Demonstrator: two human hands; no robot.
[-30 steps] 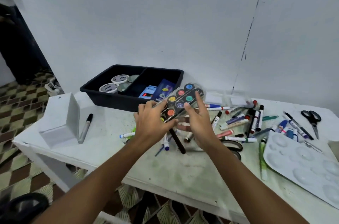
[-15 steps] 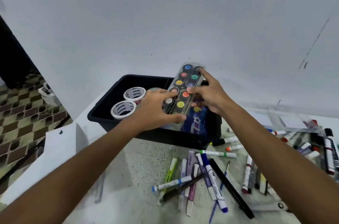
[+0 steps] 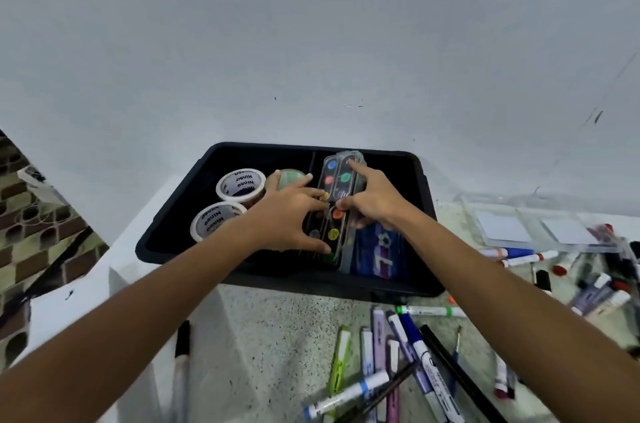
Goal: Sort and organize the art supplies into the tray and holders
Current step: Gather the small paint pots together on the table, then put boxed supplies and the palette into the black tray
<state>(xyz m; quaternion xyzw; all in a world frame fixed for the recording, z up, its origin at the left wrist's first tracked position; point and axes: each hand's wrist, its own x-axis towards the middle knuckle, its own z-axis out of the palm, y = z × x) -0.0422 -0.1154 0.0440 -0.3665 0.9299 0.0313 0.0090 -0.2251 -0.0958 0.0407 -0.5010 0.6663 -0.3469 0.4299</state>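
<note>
Both hands are down in the black tray (image 3: 166,235), which sits against the white wall at the table's (image 3: 277,325) far edge. Between them lies the paint set (image 3: 334,211), a long clear case of coloured pans, lengthwise over the tray's middle divider and leaning into the right compartment. The left hand (image 3: 287,215) has its fingers spread and curled onto the set's left edge, thumb at the near end; the right hand (image 3: 372,196) grips the right edge, its forefinger stretched along the lid toward the far end. Under the set's right side, in the right compartment, lies a blue packet (image 3: 379,251), partly covered by it and by the right wrist. In the left compartment, two white tape rolls (image 3: 239,183) stand just left of the left hand, and a greenish roll (image 3: 291,177) shows behind its knuckles, half hidden. In front of the tray, a loose heap of markers (image 3: 398,363) lies on the speckled top. To the tray's right is a clear holder (image 3: 540,225) with more pens (image 3: 519,254) crowded beside it, blurred. To the tray's near left, a lone dark-capped marker (image 3: 181,353) lies by a white box (image 3: 131,318).
</note>
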